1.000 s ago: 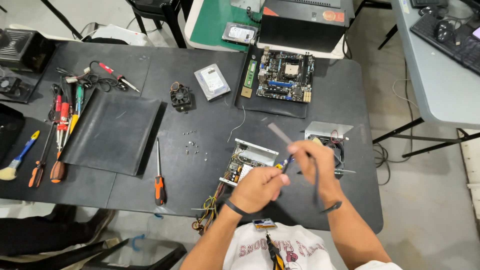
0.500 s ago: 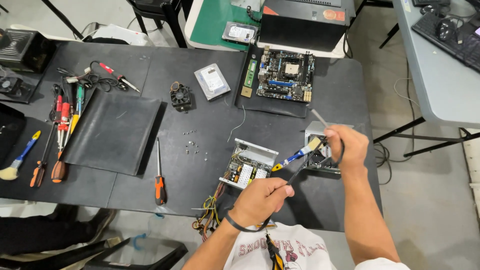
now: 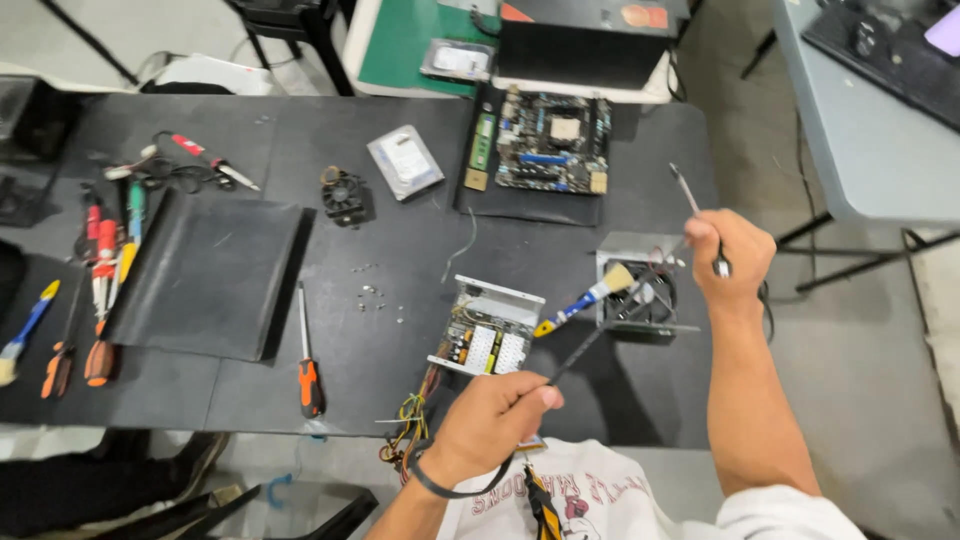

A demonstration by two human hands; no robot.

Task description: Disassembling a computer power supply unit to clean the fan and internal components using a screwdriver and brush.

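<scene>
Cable tie (image 3: pixel 600 335), seemingly, stretched between both hands above brush (image 3: pixel 590 298) and fan (image 3: pixel 645 295).

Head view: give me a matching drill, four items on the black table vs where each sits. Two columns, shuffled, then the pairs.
Things:
1. motherboard
2. orange-handled screwdriver
3. small black fan
4. blue-and-yellow brush

Places:
A. lying between the open power supply and the fan housing
B. far edge of the table, on a dark mat
C. just right of the black mat, near the front edge
D. left of the silver hard drive

Pairs: 1-B, 2-C, 3-D, 4-A
</scene>
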